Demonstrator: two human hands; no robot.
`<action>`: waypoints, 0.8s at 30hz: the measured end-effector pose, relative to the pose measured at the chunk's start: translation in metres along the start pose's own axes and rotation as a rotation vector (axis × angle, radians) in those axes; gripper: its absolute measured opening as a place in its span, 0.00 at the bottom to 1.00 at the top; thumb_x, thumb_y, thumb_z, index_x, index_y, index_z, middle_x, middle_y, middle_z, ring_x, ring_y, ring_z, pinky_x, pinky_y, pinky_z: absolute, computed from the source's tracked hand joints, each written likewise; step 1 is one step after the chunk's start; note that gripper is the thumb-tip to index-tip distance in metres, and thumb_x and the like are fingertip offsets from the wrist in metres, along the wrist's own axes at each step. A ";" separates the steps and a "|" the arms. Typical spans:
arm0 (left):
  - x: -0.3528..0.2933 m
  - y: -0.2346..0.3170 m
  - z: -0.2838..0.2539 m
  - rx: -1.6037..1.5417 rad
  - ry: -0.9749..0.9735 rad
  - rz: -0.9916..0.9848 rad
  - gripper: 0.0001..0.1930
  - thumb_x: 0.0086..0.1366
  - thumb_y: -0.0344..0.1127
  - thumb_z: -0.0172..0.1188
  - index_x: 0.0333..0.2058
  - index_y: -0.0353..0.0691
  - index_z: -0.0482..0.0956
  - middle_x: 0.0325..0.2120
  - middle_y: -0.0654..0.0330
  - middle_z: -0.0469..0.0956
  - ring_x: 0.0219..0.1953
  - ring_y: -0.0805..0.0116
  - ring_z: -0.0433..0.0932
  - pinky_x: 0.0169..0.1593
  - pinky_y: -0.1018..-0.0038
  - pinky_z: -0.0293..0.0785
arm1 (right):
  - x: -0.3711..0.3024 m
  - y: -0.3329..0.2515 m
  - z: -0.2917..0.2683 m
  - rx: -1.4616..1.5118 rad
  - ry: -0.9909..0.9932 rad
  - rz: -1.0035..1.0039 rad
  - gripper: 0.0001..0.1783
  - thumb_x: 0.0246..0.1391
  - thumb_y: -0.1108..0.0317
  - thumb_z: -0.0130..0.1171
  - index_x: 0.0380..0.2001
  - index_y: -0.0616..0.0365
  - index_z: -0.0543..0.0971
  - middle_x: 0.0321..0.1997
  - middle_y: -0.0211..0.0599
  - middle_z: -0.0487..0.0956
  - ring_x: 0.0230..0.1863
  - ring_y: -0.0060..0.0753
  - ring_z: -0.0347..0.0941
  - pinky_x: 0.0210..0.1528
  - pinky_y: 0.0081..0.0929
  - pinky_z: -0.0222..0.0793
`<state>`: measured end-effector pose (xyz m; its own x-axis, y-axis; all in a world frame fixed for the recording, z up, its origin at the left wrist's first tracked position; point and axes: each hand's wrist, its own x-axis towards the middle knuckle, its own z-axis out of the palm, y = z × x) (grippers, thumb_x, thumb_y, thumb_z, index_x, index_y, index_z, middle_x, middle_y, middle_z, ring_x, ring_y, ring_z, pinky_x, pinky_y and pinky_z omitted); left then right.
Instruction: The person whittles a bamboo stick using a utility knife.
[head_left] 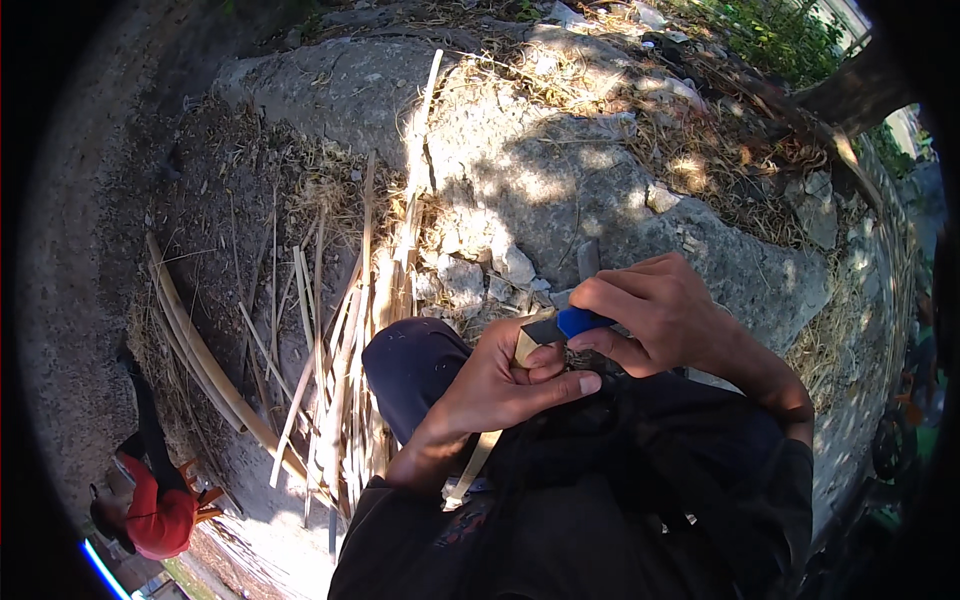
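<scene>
My left hand [500,390] is closed around a pale, flat bamboo strip [476,462], its thumb stretched out toward the right. The strip's lower part runs down below the wrist, over my dark clothes. In my right hand [655,310] is a knife [583,321] with a blue handle, pinched between thumb and fingers. Its dark, flat blade lies against the upper end of the strip, right by the left fingers. How far the blade bites into the strip cannot be made out.
Many split bamboo strips [345,370] lie in a loose heap to the left. Beyond them are longer curved bamboo pieces [205,350]. Large rock [600,200] and broken stones [512,262] lie ahead. A person in red [160,515] sits at the far lower left.
</scene>
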<state>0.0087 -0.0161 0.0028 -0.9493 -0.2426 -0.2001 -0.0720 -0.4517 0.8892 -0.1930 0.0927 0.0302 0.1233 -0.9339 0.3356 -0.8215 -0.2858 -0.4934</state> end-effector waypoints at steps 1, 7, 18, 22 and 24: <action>0.000 0.000 0.000 -0.014 -0.005 -0.002 0.27 0.65 0.23 0.71 0.22 0.50 0.57 0.18 0.80 0.56 0.22 0.90 0.53 0.26 0.81 0.48 | 0.000 0.000 0.000 -0.014 0.005 0.001 0.18 0.58 0.53 0.69 0.43 0.51 0.78 0.30 0.30 0.83 0.26 0.37 0.83 0.25 0.33 0.76; 0.000 0.002 0.002 0.032 0.008 0.001 0.27 0.65 0.24 0.70 0.22 0.49 0.57 0.18 0.80 0.55 0.23 0.89 0.52 0.27 0.80 0.48 | 0.000 0.000 0.000 -0.058 0.008 0.008 0.20 0.51 0.52 0.74 0.38 0.54 0.81 0.29 0.32 0.83 0.25 0.37 0.83 0.26 0.29 0.77; 0.002 -0.004 0.004 0.145 0.096 -0.003 0.25 0.63 0.17 0.69 0.26 0.50 0.60 0.20 0.80 0.60 0.24 0.91 0.57 0.29 0.84 0.55 | -0.001 0.000 0.000 -0.182 0.071 0.025 0.20 0.49 0.53 0.75 0.38 0.52 0.81 0.26 0.28 0.80 0.23 0.34 0.80 0.25 0.29 0.75; 0.006 -0.001 0.007 0.069 0.093 0.042 0.24 0.66 0.21 0.68 0.26 0.48 0.59 0.19 0.79 0.56 0.24 0.88 0.52 0.27 0.81 0.48 | -0.001 -0.002 -0.002 -0.229 0.069 0.059 0.17 0.51 0.55 0.74 0.39 0.51 0.81 0.25 0.29 0.80 0.23 0.36 0.80 0.25 0.31 0.74; 0.005 0.004 0.008 0.071 0.095 0.027 0.24 0.66 0.21 0.68 0.26 0.48 0.58 0.19 0.79 0.56 0.24 0.88 0.52 0.28 0.81 0.48 | -0.002 0.001 0.003 -0.273 0.148 0.087 0.16 0.55 0.54 0.71 0.39 0.51 0.80 0.22 0.28 0.77 0.22 0.35 0.80 0.24 0.33 0.73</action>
<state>0.0011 -0.0126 0.0089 -0.9182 -0.3356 -0.2107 -0.0716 -0.3826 0.9212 -0.1923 0.0939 0.0271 -0.0196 -0.9052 0.4245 -0.9469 -0.1195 -0.2985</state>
